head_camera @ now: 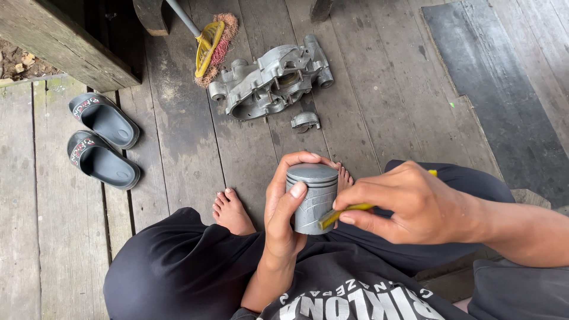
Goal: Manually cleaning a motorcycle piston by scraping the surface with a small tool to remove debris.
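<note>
My left hand (283, 207) is wrapped around a grey metal piston (312, 192), held upright above my lap with its flat crown on top. My right hand (409, 204) pinches a thin yellow tool (341, 214), whose tip rests against the piston's side wall near the lower part. The tool's far end pokes out behind my right hand. Both hands are over my crossed legs in dark trousers.
A grey metal engine casing (272, 77) lies on the wooden plank floor ahead, with a small metal part (306, 121) beside it. A yellow broom head (210, 41) lies further back. Two dark slippers (102, 141) sit at left. My bare foot (231, 210) rests near the hands.
</note>
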